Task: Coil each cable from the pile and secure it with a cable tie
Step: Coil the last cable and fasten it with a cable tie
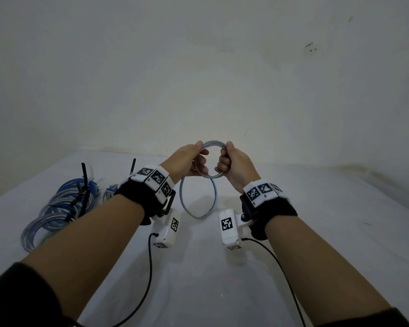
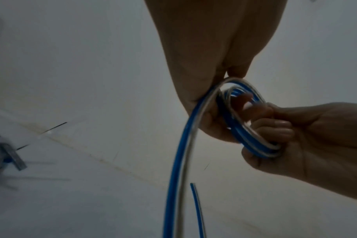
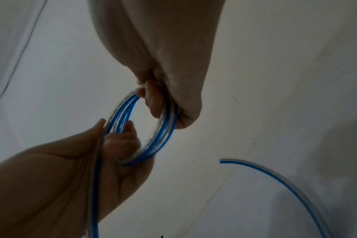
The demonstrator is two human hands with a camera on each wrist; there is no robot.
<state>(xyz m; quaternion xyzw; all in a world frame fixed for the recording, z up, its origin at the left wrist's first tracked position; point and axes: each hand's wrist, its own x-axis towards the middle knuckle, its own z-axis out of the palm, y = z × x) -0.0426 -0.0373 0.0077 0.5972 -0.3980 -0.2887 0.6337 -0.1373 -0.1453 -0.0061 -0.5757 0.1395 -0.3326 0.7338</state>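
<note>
A blue-and-clear cable coil [image 1: 211, 145] is held up above the white table between both hands. My left hand [image 1: 194, 159] pinches the coil's left side between thumb and fingers. My right hand [image 1: 229, 161] grips its right side with curled fingers. One loose loop [image 1: 197, 215] of the same cable hangs down below the hands. The coil [image 2: 243, 133] shows several turns in the left wrist view, and the cable's cut end [image 2: 192, 185] hangs free. In the right wrist view the coil [image 3: 163, 132] runs through both hands, with the free end [image 3: 222, 161] to the right.
Several coiled blue cables [image 1: 64, 204] bound with black cable ties [image 1: 84, 185] lie on the table at the left. Another black tie [image 1: 133, 166] sticks up behind my left wrist. The white table [image 1: 316, 232] meets a pale wall at the back.
</note>
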